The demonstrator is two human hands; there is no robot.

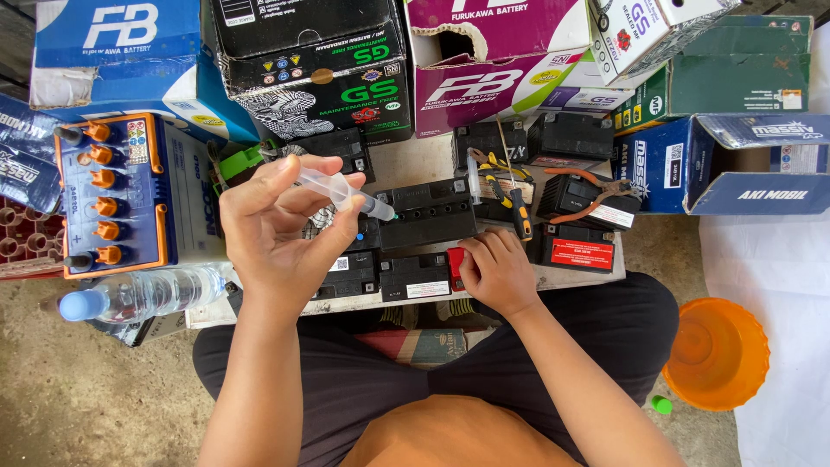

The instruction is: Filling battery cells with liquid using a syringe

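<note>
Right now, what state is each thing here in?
Syringe: held in left hand, tip aimed at a small black battery.
Right hand: resting on battery.
Water bottle: lying down, capped.
Orange bowl: upright on the floor.
Pliers: lying on batteries.

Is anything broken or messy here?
Yes. The purple carton at the back has a ragged hole torn in its front. The water bottle lies on its side, capped, with no spill showing. The syringe looks fine.

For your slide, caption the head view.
Left hand aims a syringe at small black batteries; right hand steadies one.
</note>
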